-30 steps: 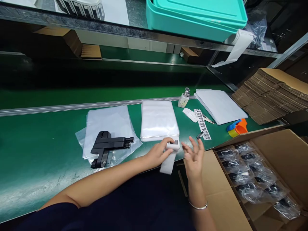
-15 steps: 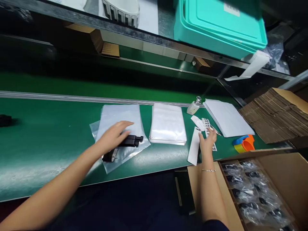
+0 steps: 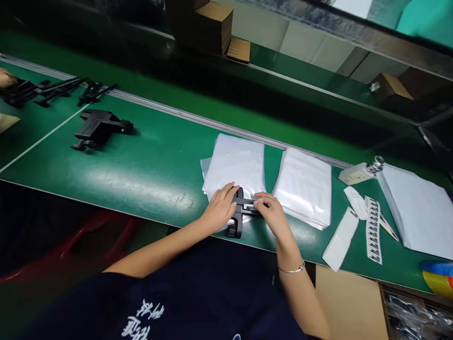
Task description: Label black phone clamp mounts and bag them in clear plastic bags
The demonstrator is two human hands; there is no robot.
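A black plastic bracket (image 3: 239,218) with a ridged knob at its lower end lies at the front of a stack of clear plastic bags (image 3: 238,158). My left hand (image 3: 221,208) lies over its left side, fingers holding it steady. At the bracket's right arm, near a pale recess, my right hand (image 3: 272,212) is closed with thumb and fingertips pinched. What is between those fingertips is too small to make out. Further right are a strip of printed labels (image 3: 373,231), a white paper strip (image 3: 341,240) and tweezers (image 3: 389,227).
A second bag stack (image 3: 304,186) lies right of the bracket, with a metal-capped bottle (image 3: 361,173) and white sheets (image 3: 417,208) beyond. Another black bracket (image 3: 101,126) rests at left, near several black parts (image 3: 46,89) and another person's hand (image 3: 6,78). A shelf edge (image 3: 336,28) overhangs.
The view has swung left. My right hand has left the label strip and come to the bracket. My left hand now holds the bracket, which is turned with its knob toward me.
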